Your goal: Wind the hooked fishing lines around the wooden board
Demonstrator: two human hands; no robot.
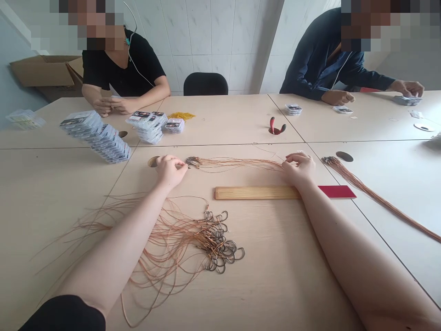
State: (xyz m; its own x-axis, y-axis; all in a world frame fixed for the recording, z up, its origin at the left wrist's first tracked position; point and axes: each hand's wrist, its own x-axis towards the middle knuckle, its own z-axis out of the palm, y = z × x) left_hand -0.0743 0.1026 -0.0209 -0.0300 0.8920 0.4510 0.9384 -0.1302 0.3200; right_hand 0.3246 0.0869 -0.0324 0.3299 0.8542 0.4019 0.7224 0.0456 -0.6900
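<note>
Table: a big pale wood table (275,276) is under my arms, and it is made of parts pushed together.
Other people: a person in a black shirt (124,64) sits far to my left, and a person in a dark blue jacket (312,64) sits far to my right.
Cardboard box: an open cardboard box (44,70) sits past the table's far left corner, and I cannot see inside it.
Plastic box: a clear plastic box (25,120) sits at the far left, and what is in it is too small to tell.
Packs: a long row of flat clear packs (96,135) leans over, so a bump from an arm could knock it down.
Loose hooks: a pile of fish hooks (215,236) lies by my left arm. Their long orange-brown lines (165,239) spread out, and my arm could drag them into a knot.
Wood strip: a flat wood strip (257,193) lies just under the lines I hold, and my right arm presses on its end.
Held bunch: a bunch of fish hooks (234,162) stretches between my hands, above the wood strip.
Left hand: my left hand (169,171) pinches the bunch near the hooks, and a sharp point could poke me there.
Right hand: my right hand (298,168) pinches the far ends of the lines. If it slips, the lines could fall loose.
</note>
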